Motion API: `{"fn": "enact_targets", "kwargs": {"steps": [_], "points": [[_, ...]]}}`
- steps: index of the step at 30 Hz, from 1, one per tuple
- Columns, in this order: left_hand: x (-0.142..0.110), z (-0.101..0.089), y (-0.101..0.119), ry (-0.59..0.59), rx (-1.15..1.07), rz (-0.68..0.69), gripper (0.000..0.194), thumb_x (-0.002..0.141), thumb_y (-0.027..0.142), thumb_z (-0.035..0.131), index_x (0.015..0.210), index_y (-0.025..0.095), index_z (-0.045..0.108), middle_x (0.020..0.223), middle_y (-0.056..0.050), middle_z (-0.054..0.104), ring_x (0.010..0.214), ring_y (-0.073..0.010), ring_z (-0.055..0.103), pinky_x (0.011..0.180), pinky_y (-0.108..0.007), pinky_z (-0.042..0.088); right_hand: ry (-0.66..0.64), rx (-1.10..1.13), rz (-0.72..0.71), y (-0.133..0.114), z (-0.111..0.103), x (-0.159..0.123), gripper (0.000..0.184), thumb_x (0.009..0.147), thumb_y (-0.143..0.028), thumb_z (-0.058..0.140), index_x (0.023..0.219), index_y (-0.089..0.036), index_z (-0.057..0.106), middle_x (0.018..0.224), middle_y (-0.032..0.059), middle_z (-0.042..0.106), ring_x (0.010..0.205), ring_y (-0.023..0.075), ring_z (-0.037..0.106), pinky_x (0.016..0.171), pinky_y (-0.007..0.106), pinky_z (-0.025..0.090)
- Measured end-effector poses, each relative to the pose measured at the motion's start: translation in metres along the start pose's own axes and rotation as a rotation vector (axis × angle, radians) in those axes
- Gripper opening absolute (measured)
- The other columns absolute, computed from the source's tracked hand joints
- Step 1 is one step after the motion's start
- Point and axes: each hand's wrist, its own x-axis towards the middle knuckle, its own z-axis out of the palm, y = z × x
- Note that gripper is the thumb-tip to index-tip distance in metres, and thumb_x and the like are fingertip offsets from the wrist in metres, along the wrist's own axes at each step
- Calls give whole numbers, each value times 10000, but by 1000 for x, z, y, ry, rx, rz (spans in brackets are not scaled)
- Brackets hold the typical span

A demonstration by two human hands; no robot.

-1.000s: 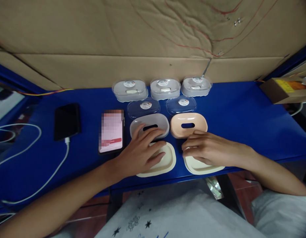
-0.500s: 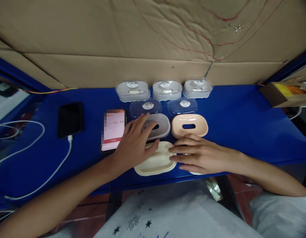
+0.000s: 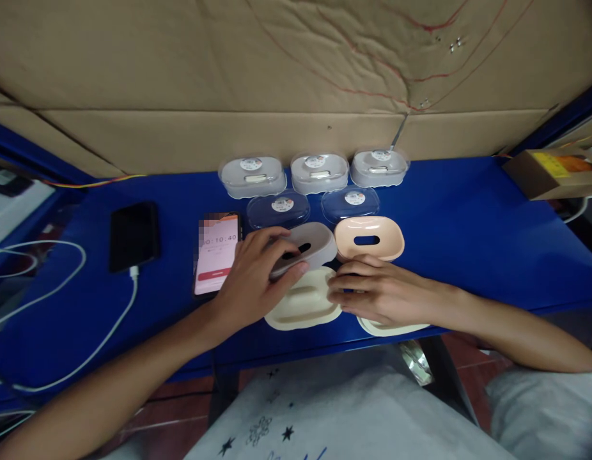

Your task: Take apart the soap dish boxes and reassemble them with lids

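My left hand [image 3: 257, 278] grips the left end of a grey oval soap dish [image 3: 319, 245] with a slot in its middle, thumb in front and fingers behind. The dish tilts, its right end higher. Below it, a cream oval tray [image 3: 303, 313] has its right edge pinched by the fingers of my right hand [image 3: 385, 291]. A second cream tray [image 3: 389, 329] lies partly hidden under that hand. Just behind my right hand sits a peach slotted soap dish [image 3: 370, 227]. Two clear lids [image 3: 277, 214] with round labels lie behind the dishes.
Three grey soap boxes [image 3: 319, 172] under clear lids stand along the cardboard backing [image 3: 277, 137]. At left are a lit phone [image 3: 217, 255] and a black phone [image 3: 133, 236] on a white cable [image 3: 121, 332]. A cardboard box [image 3: 540, 179] stands at the right edge.
My left hand has taken hold of the grey dish and tilted it up. My right hand has shifted left from the right cream tray to the left tray's edge, and that tray has moved slightly.
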Motion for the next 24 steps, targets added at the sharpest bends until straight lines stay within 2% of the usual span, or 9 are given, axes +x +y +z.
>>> {"fn": "enact_targets", "kwargs": {"steps": [2, 5, 8, 11, 14, 17, 20, 24], "points": [[-2, 0, 4, 4, -15, 32, 259, 1082, 472, 613, 1133, 238, 711, 1354, -107, 674, 1312, -324, 627, 1075, -503, 484, 40, -69, -23, 2, 0, -1, 222, 1115, -200, 593, 1253, -166, 764, 1334, 103, 788, 1273, 236, 698, 1156, 408, 514], [-7, 2, 10, 18, 16, 87, 233, 1048, 458, 672, 1106, 233, 694, 1349, -108, 671, 1282, -332, 627, 1032, -496, 475, 130, -206, -106, 3, -3, -3, 221, 1081, -96, 596, 1205, -127, 776, 1185, 119, 818, 1102, 210, 750, 1038, 375, 567], [-11, 1, 16, 27, 37, 140, 199, 1047, 425, 675, 1091, 231, 675, 1366, -117, 664, 1261, -334, 635, 1005, -495, 475, 216, -256, -157, 2, -9, -3, 181, 1076, -150, 644, 1197, -164, 777, 1049, 66, 813, 973, 186, 734, 950, 353, 571], [-13, -1, 20, 55, 54, 249, 211, 1046, 425, 678, 1125, 231, 650, 1368, -130, 662, 1236, -333, 649, 984, -497, 481, 269, -233, -97, 0, -12, -2, 298, 1101, -332, 658, 1368, -217, 723, 1252, 74, 800, 1168, 229, 703, 1045, 393, 541], [-13, -2, 22, 42, 69, 367, 279, 1031, 424, 686, 1224, 232, 624, 1354, -149, 668, 1211, -338, 665, 966, -508, 495, 193, -215, -47, 1, -8, -1, 402, 1124, -417, 616, 1459, -203, 675, 1446, 121, 737, 1380, 268, 628, 1152, 437, 489], [-11, -3, 22, -13, 85, 420, 361, 1002, 396, 697, 1306, 219, 613, 1409, -184, 655, 1234, -363, 668, 986, -533, 520, 114, -205, -89, 1, -1, 0, 368, 1121, -388, 628, 1378, -142, 722, 1418, 151, 750, 1356, 256, 659, 1142, 412, 496], [-9, -3, 19, -68, 76, 424, 482, 995, 389, 697, 1422, 197, 584, 1553, -228, 570, 1366, -400, 615, 1077, -571, 529, 102, -233, -117, 0, 3, 1, 357, 1132, -354, 609, 1377, -123, 728, 1376, 133, 778, 1290, 242, 699, 1095, 385, 518], [-10, -4, 16, -170, 110, 422, 727, 975, 514, 763, 1573, 194, 500, 1651, -241, 489, 1478, -435, 542, 1137, -608, 543, 119, -311, -123, -2, 3, 1, 328, 1132, -279, 602, 1399, -129, 720, 1364, 112, 790, 1301, 244, 694, 1092, 390, 514]]}}
